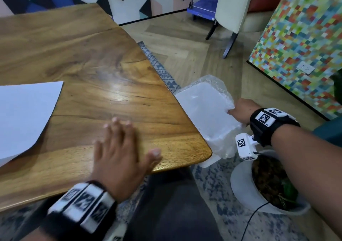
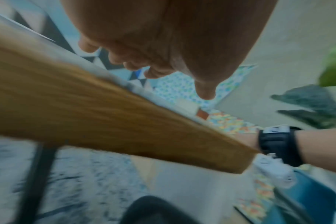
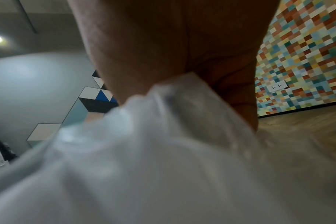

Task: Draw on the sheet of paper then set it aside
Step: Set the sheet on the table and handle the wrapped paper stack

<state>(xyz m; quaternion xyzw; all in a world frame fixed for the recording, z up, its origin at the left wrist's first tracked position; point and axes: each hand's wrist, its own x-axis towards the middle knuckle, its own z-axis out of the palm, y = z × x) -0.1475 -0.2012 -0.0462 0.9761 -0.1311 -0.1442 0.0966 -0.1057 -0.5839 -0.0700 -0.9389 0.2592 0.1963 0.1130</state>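
Right hand pinches plastic-wrapped paper ream off counter edge, 3 o'clock. Left hand flat, fingers spread. Loose sheet at 9 o'clock. Risk: slick wrap slips, ream drops.

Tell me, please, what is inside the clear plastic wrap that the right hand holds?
Inside the plastic wrap is a white stack of paper, gripped at its corner by the right hand. The table edge covers its left side; how many sheets cannot be seen.
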